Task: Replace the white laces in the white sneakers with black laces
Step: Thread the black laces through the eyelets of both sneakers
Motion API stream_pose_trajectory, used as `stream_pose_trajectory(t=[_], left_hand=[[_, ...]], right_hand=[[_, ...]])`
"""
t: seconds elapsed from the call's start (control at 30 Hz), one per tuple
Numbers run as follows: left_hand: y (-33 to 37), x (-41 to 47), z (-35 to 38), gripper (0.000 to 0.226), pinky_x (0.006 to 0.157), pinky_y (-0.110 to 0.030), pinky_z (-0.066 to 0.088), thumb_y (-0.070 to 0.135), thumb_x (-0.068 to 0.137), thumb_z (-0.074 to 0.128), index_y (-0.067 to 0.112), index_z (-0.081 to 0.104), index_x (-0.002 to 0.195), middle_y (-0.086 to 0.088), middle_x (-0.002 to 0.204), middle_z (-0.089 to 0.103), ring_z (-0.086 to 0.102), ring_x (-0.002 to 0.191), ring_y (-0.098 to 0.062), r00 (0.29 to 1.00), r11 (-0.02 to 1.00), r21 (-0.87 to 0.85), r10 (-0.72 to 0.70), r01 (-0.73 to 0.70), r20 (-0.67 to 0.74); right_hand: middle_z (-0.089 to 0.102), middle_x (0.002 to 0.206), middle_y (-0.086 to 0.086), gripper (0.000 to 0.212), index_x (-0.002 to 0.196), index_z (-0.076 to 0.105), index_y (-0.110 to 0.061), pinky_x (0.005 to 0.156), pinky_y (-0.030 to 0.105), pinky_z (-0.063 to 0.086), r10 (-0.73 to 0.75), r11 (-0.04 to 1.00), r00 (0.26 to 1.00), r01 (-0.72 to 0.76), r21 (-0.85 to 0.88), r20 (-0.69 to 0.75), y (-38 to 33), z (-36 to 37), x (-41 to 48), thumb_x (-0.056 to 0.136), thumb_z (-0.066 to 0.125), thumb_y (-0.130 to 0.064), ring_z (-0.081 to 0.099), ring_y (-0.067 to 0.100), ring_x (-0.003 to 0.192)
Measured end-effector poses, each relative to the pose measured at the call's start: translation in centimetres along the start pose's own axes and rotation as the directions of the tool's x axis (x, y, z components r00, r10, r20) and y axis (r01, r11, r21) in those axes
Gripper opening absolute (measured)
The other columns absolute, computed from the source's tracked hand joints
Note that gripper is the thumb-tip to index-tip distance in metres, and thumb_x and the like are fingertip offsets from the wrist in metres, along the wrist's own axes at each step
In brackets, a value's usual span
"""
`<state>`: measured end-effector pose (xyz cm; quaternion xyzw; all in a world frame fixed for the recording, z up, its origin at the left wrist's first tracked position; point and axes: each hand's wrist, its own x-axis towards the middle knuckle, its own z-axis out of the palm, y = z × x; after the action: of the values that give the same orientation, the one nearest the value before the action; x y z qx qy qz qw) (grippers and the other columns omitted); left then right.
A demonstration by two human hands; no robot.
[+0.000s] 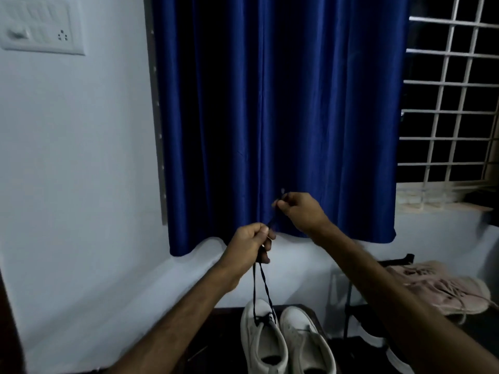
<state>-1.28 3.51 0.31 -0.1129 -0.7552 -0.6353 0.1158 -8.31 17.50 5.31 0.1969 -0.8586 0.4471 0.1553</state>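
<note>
Two white sneakers stand side by side at the bottom centre on a dark surface. The left sneaker [260,338] has a black lace [266,288] through its lowest eyelets, and both strands rise from it. My left hand [251,245] grips the two strands together well above the shoe. My right hand [299,210], higher and to the right, pinches the lace's ends in front of the curtain. The right sneaker [305,338] carries a pale lace and is untouched.
A blue curtain [283,117] hangs just behind my hands, beside a barred window [448,103]. A dark shoe rack [351,314] at the right holds a pinkish shoe [442,287] and part of another shoe below. A switch panel [40,25] is on the left wall.
</note>
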Motion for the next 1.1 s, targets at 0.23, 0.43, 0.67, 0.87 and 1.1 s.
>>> stream_pose_trajectory(t=[0.23,0.43,0.67,0.87,1.1], left_hand=[[-0.4,0.8,-1.4,0.026,0.073,-0.039,0.052,0.016,0.1,0.044,0.011,0.065,0.086,-0.001,0.078,0.062,0.058,0.068,-0.014,0.993,0.884,0.452,0.107,-0.117,0.047],[-1.5,1.6,-2.2,0.032,0.087,-0.046,0.049,0.024,0.101,0.043,0.007,0.063,0.083,-0.014,0.097,0.06,0.06,0.089,-0.023,0.992,0.798,0.597,0.122,-0.084,-0.023],[-0.8,0.5,-0.6,0.036,0.08,-0.03,0.047,0.035,0.105,0.035,0.017,0.06,0.086,0.003,0.086,0.064,0.061,0.084,-0.011,0.998,0.997,-0.044,-0.055,0.055,0.01],[-2.2,-0.2,1.4,0.038,0.083,-0.039,0.049,0.039,0.104,0.035,0.016,0.054,0.079,0.002,0.064,0.058,0.06,0.061,-0.015,0.974,0.932,-0.312,-0.132,0.186,0.186],[-7.8,-1.9,1.0,0.029,0.074,-0.021,0.042,0.011,0.102,0.043,0.015,0.06,0.079,-0.003,0.081,0.057,0.054,0.074,-0.01,0.995,0.977,0.21,-0.045,0.025,0.091]], right_hand=[[0.062,0.114,0.001,0.034,0.131,0.05,-0.015,0.098,0.033,0.046,-0.203,0.977,0.954,0.181,0.116,0.22,1.4,3.2,-4.4,0.103,0.042,-0.031,0.059,0.012,0.106],[0.054,0.065,0.001,0.044,0.086,0.064,-0.005,0.063,0.033,0.051,-0.029,0.994,0.96,-0.002,0.111,0.279,1.6,3.8,-6.0,0.103,0.041,-0.038,0.051,0.011,0.057],[0.061,0.065,-0.002,0.041,0.069,0.056,-0.018,0.056,0.026,0.045,-0.138,0.961,0.986,0.155,-0.229,0.09,0.0,0.7,-5.2,0.103,0.041,-0.036,0.053,0.01,0.054],[0.063,0.063,-0.003,0.029,0.082,0.056,-0.014,0.055,0.021,0.053,0.032,0.301,0.94,-0.333,0.894,0.339,-2.2,-0.2,-4.4,0.104,0.039,-0.024,0.06,0.008,0.055],[0.072,0.096,0.002,0.021,0.097,0.066,-0.015,0.071,0.028,0.053,-0.386,0.893,0.922,0.381,-0.24,0.03,7.9,6.0,-5.1,0.1,0.046,-0.014,0.065,0.008,0.074]])
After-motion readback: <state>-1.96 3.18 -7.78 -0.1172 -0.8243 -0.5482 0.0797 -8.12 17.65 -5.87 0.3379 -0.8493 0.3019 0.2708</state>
